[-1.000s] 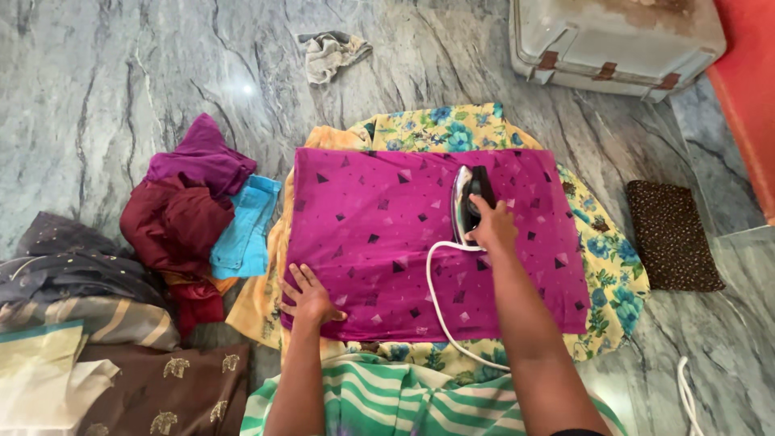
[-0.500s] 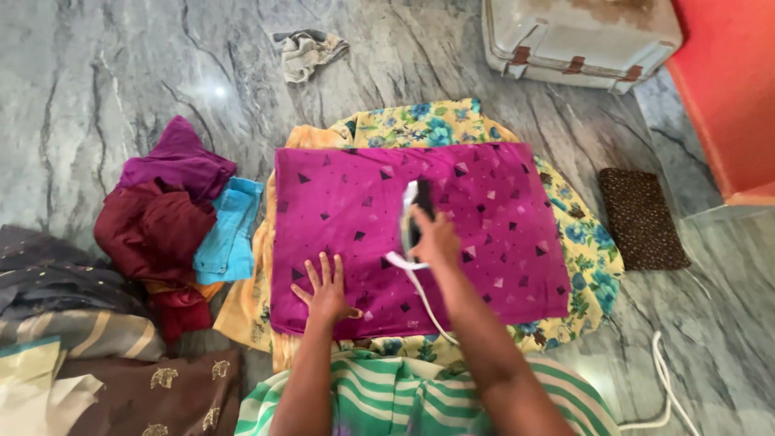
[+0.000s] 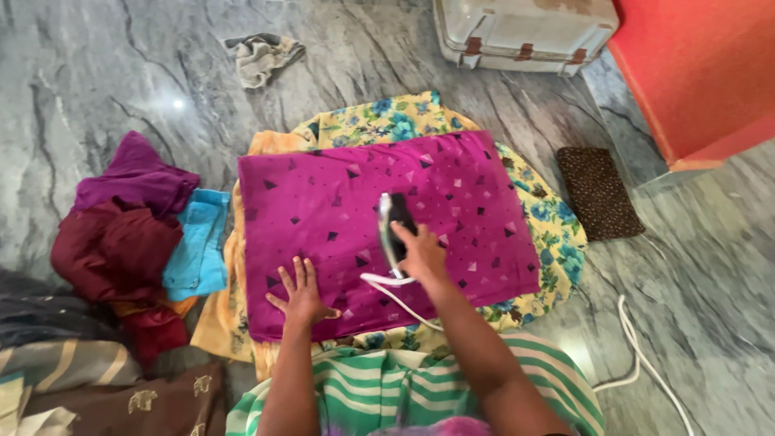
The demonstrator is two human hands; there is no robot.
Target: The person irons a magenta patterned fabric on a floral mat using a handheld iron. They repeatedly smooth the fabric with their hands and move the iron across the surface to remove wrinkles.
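A magenta cloth (image 3: 323,210) with small triangle prints lies flat on a yellow floral fabric (image 3: 387,121) spread on the marble floor. My right hand (image 3: 421,252) grips the handle of an electric iron (image 3: 391,228) that rests on the middle of the magenta cloth. The iron's white cord (image 3: 387,292) trails back toward me. My left hand (image 3: 301,292) presses flat, fingers spread, on the cloth's near left part.
A heap of purple, maroon and blue clothes (image 3: 137,234) lies left of the cloth, with dark folded fabrics (image 3: 73,363) nearer. A brown dotted pad (image 3: 597,192) is right, a white case (image 3: 525,32) and crumpled rag (image 3: 260,55) beyond, an orange wall (image 3: 702,73) far right.
My right hand has slid the iron from the cloth's far right toward its middle. My left hand stays pressed on the near left part. The view has shifted right.
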